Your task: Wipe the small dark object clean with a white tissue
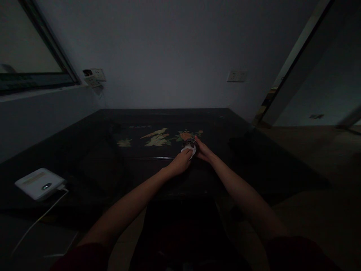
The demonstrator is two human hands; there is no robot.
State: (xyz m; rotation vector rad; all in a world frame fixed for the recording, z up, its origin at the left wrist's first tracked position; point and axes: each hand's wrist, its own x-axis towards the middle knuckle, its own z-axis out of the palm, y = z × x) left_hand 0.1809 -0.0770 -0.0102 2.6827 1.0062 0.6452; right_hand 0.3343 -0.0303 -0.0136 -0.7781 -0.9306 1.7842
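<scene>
Near the middle of the dark table (158, 171), both hands meet around a small dark, shiny, rounded object (189, 142). The dim light hides what kind of thing it is. My right hand (205, 151) is closed on its right side, thumb uppermost. In my left hand (181, 162) is a crumpled white tissue or cloth (193, 148), pinched and pressed against the near side of that object. Behind the hands, the tabletop bears a painted bird (156, 134) and a painted red flower (185, 136).
A white box-shaped device (41, 183) with a white cable (41, 218) stands on the table's left side. Wall sockets (237, 76) sit above the back edge, with more sockets and a plug (94, 76) at left near a window (31, 41). A doorway opens on the right.
</scene>
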